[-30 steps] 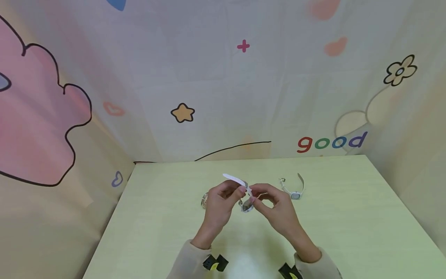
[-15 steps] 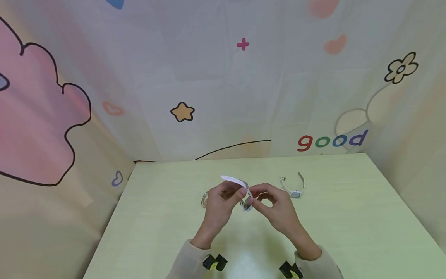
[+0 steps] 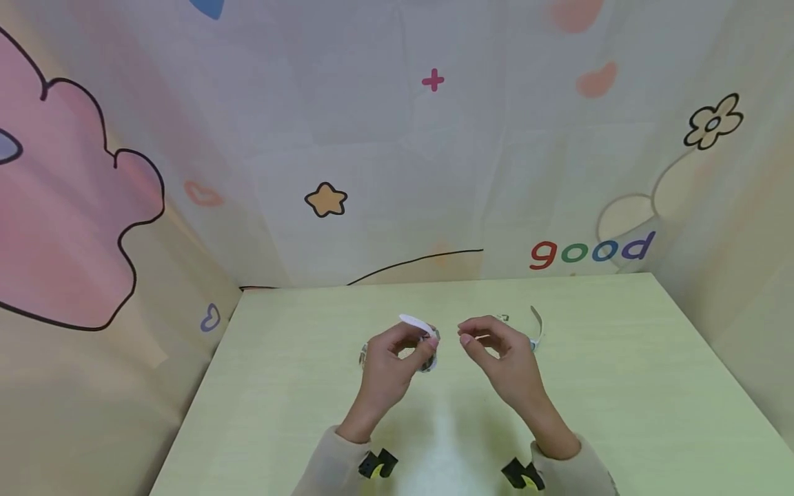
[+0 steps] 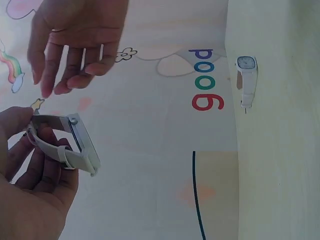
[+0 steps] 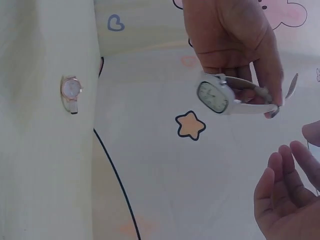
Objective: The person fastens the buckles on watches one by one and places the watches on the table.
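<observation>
My left hand point(image 3: 391, 365) pinches a white wristwatch point(image 5: 213, 97) by its strap above the table. The strap is bent into a loop, and its loose tail sticks out past the fingers. In the right wrist view the oval dial faces the camera; in the left wrist view the watch case point(image 4: 89, 145) shows side-on. My right hand point(image 3: 505, 358) hovers a short gap to the right, thumb and fingers loosely bent, nothing between them. In the left wrist view that right hand point(image 4: 80, 45) hangs above the watch.
A second white watch point(image 4: 246, 62) lies on the table point(image 3: 620, 386) at the right, partly hidden by my right hand in the head view. A rose-gold watch point(image 5: 71, 89) lies at the left, mostly behind my left hand. A printed cloth point(image 3: 372, 138) hangs behind.
My right hand has let go of the watch and moved right, away from it. The left hand keeps the watch, which has shifted slightly left and turned.
</observation>
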Available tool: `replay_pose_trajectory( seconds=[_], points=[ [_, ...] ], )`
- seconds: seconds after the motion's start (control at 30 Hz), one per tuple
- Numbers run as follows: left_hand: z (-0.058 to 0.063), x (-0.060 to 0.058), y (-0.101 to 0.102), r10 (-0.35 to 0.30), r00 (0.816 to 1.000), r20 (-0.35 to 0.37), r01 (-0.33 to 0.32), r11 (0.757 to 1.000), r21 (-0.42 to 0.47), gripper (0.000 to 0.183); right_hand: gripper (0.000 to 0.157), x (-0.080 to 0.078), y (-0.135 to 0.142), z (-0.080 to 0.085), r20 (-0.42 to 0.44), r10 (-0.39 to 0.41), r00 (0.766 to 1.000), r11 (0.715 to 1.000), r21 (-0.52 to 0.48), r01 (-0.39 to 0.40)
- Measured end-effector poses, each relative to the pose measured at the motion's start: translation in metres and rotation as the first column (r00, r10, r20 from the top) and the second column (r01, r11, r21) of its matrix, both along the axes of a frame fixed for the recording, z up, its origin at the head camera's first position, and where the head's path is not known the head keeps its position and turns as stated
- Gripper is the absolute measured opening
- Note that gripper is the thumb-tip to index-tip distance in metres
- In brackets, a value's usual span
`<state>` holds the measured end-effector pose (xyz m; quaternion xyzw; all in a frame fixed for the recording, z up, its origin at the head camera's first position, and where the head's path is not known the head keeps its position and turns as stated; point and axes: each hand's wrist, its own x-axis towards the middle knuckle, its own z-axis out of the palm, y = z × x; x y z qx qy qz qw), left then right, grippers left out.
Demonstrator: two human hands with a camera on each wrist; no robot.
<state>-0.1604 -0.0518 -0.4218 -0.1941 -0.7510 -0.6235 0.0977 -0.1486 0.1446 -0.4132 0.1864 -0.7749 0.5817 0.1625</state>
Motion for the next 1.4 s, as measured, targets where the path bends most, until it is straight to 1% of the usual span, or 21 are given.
replay_pose_trajectory(
  seconds=[0.07, 0.1, 0.23, 0.33, 0.43, 0.6, 0.77, 0.87, 0.97, 1.1, 1.23, 1.33, 1.4],
  points=[
    [-0.002, -0.001, 0.0, 0.022, 0.996, -0.09, -0.027, 0.998, -0.051, 0.012, 0.014, 0.0, -0.001, 0.007, -0.042, -0.027, 0.999, 0.999, 0.033, 0.029],
    [-0.003, -0.001, 0.0, 0.034, 0.99, -0.137, -0.045, 0.996, -0.077, 0.01, 0.015, 0.0, -0.001, 0.01, -0.063, -0.035, 0.997, 0.998, 0.048, 0.038],
    [-0.007, -0.002, 0.003, 0.05, 0.956, -0.29, -0.095, 0.985, -0.144, 0.008, 0.018, 0.002, -0.007, 0.02, -0.119, -0.041, 0.992, 0.995, 0.084, 0.051],
    [-0.008, -0.001, 0.005, 0.053, 0.934, -0.354, -0.123, 0.976, -0.178, 0.01, 0.02, 0.003, -0.011, 0.023, -0.129, -0.037, 0.991, 0.994, 0.099, 0.05],
    [-0.009, 0.0, 0.007, 0.054, 0.92, -0.389, -0.146, 0.967, -0.209, 0.011, 0.02, 0.004, -0.015, 0.023, -0.136, -0.025, 0.99, 0.993, 0.114, 0.041],
    [-0.01, 0.001, 0.008, 0.043, 0.915, -0.401, -0.15, 0.96, -0.238, 0.011, 0.018, 0.003, -0.018, 0.022, -0.148, -0.028, 0.989, 0.992, 0.121, 0.047],
    [-0.01, 0.002, 0.007, 0.038, 0.92, -0.389, -0.138, 0.962, -0.234, 0.01, 0.015, 0.004, -0.016, 0.02, -0.149, -0.049, 0.988, 0.99, 0.12, 0.067],
    [-0.01, 0.003, 0.006, 0.032, 0.924, -0.381, -0.127, 0.965, -0.228, 0.01, 0.01, 0.004, -0.015, 0.02, -0.115, -0.054, 0.992, 0.994, 0.088, 0.064],
    [-0.01, 0.004, 0.006, 0.026, 0.924, -0.382, -0.12, 0.967, -0.224, 0.011, 0.005, 0.004, -0.013, 0.02, -0.06, -0.047, 0.997, 0.997, 0.057, 0.051],
    [-0.009, 0.004, 0.004, 0.03, 0.929, -0.369, -0.114, 0.971, -0.209, 0.012, 0.007, 0.003, -0.01, 0.019, -0.012, -0.052, 0.999, 0.995, 0.086, 0.053],
    [-0.008, 0.004, 0.004, 0.024, 0.934, -0.357, -0.099, 0.976, -0.193, 0.014, 0.006, 0.001, -0.007, 0.016, 0.019, -0.049, 0.999, 0.992, 0.116, 0.047],
    [-0.007, 0.003, 0.003, 0.009, 0.943, -0.333, -0.074, 0.98, -0.185, 0.016, 0.007, 0.0, -0.006, 0.014, 0.049, -0.02, 0.999, 0.996, 0.083, 0.016],
    [-0.006, 0.004, 0.002, -0.004, 0.956, -0.292, -0.05, 0.983, -0.177, 0.016, 0.007, 0.0, -0.006, 0.013, 0.06, 0.011, 0.998, 0.999, 0.044, -0.013]
  ],
)
